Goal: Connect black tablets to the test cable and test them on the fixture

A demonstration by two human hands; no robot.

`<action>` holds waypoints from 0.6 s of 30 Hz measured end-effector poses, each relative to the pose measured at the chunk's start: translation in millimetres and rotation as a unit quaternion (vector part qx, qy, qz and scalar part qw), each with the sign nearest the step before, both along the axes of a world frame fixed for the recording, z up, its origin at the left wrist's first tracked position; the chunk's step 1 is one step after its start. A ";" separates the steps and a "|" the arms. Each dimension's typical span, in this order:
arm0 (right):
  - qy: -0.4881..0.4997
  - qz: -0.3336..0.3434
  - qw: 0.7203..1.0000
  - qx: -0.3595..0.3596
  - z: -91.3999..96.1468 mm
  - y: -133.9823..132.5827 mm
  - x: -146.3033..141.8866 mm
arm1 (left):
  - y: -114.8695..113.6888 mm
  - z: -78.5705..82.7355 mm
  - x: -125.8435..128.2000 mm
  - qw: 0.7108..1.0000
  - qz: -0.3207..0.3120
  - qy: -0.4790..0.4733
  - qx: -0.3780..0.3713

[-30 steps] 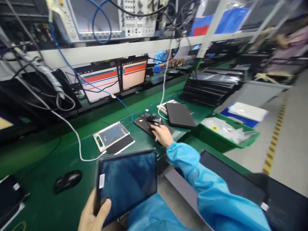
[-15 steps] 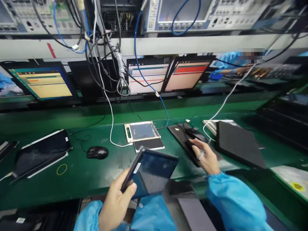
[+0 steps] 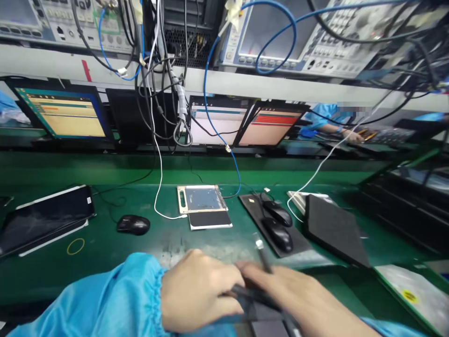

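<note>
My left hand (image 3: 201, 292) is closed around the edge of a dark tablet (image 3: 250, 309), which is tilted low at the front and blurred. My right hand (image 3: 291, 290) reaches across from the right against the tablet, its fingers smeared by motion and partly hidden. Beyond its fingers a thin dark strip with a whitish end (image 3: 259, 245) sticks up; its kind is unclear. Past the hands, a black mouse (image 3: 278, 234) and a second black mouse (image 3: 278, 213) lie on a dark mat (image 3: 250, 213).
A framed panel (image 3: 203, 198) with a white cable lies mid-bench. To the left are another mouse (image 3: 133, 225), a rubber band (image 3: 76, 246) and a larger dark tablet (image 3: 49, 213). On the right lie a black slab (image 3: 333, 229) and a green-edged bin (image 3: 417, 290). Monitors (image 3: 219, 119) and cables stand behind; a co-worker's hand (image 3: 352, 136) shows beyond.
My right hand has left the mouse and come down and left to the tablet. My left hand has moved right with the tablet, which now tilts nearly flat. The view has shifted slightly.
</note>
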State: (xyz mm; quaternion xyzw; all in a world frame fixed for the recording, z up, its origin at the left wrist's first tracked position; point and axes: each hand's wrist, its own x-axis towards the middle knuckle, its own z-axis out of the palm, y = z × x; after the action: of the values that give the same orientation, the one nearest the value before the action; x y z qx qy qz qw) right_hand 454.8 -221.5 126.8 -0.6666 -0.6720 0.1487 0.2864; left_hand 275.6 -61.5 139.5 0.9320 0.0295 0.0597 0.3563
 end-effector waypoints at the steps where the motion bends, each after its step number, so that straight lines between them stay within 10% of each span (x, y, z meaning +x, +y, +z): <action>1: -0.004 0.043 0.997 -0.062 3.4 4.3 -5.6 | -5.0 -2.4 3.1 1.000 -0.024 -0.004 0.001; 4: 0.055 0.059 0.988 -0.133 -12.0 9.3 -9.1 | 1.2 -21.4 7.9 0.995 0.021 -0.051 -0.088; 8: 0.203 -0.138 0.967 -0.072 -67.1 -15.5 6.8 | 62.3 -72.9 17.4 0.965 0.244 -0.096 -0.024; 10: 0.296 -0.286 0.911 -0.021 -96.5 -32.4 16.4 | 97.0 -105.7 26.9 0.939 0.305 0.003 0.158; 13: 0.403 -0.478 0.780 0.028 -132.0 -48.0 27.8 | 128.2 -146.2 42.0 0.928 0.318 0.047 0.187; 16: 0.491 -0.522 0.696 0.053 -154.0 -50.3 36.0 | 131.5 -159.8 48.8 0.939 0.302 0.041 0.159; 18: 0.526 -0.493 0.690 0.070 -162.4 -48.2 41.3 | 124.4 -151.6 45.0 0.951 0.281 0.036 0.122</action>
State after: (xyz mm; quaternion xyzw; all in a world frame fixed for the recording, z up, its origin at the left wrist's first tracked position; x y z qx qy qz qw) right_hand 496.1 -269.7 -35.6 -0.6929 0.0051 0.2647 0.6707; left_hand 320.7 63.0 -12.1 0.9238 0.2958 0.1274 0.2072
